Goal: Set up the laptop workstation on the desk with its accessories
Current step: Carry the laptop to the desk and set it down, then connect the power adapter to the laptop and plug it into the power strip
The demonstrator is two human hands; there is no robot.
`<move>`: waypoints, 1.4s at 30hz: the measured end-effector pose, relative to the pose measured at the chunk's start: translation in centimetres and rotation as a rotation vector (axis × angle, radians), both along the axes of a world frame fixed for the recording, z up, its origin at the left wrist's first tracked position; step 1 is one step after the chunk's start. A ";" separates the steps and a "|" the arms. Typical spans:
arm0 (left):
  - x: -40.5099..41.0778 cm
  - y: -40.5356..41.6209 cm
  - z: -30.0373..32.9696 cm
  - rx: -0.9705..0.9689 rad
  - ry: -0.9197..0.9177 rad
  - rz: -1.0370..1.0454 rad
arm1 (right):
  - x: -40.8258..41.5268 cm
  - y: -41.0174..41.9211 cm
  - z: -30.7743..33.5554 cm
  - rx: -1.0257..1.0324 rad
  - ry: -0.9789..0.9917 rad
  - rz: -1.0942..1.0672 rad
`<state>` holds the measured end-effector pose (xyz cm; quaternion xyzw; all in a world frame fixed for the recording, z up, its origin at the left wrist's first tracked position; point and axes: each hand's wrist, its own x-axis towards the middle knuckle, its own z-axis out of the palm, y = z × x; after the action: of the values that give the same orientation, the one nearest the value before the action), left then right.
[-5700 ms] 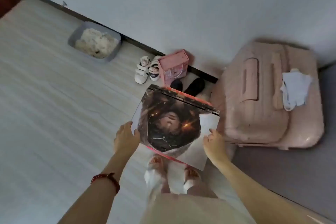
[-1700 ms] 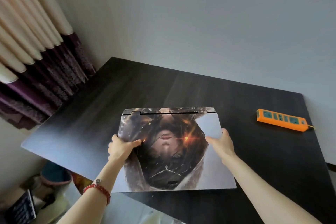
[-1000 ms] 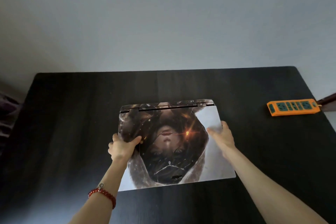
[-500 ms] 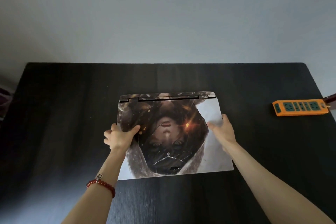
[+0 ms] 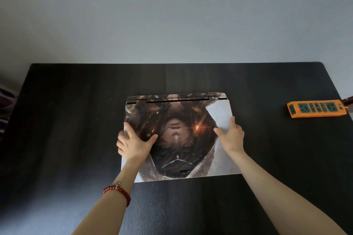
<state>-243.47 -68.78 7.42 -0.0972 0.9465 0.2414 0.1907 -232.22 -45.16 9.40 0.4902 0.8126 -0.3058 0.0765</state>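
Red bead bracelet (image 5: 118, 192) circles the left wrist, nearest the camera. Both arms reach fwd over a dark wood-grain desk (image 5: 66, 120). Left hand (image 5: 133, 144) lies flat, fingers spread, on the closed laptop (image 5: 179, 139) lid's left side; right hand (image 5: 230, 136) rests loosely on its right edge, not clamped. Laptop lies mid-desk, hinge away from the person (lid bears printed artwork). To finish well: ease both hands off w/o dragging it, keep it square to the front edge. Farther right, well apart, an orange power strip (image 5: 318, 108) sits near the wall.
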 end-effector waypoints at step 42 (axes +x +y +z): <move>52.0 -55.0 -1.7 0.076 0.055 1.201 | 22.1 -66.0 -1.0 -0.356 -0.104 1.811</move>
<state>-191.49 -123.78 5.72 -0.6016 0.7215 0.3429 0.0000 -210.07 -111.18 8.41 -0.3381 0.8225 -0.2272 0.3970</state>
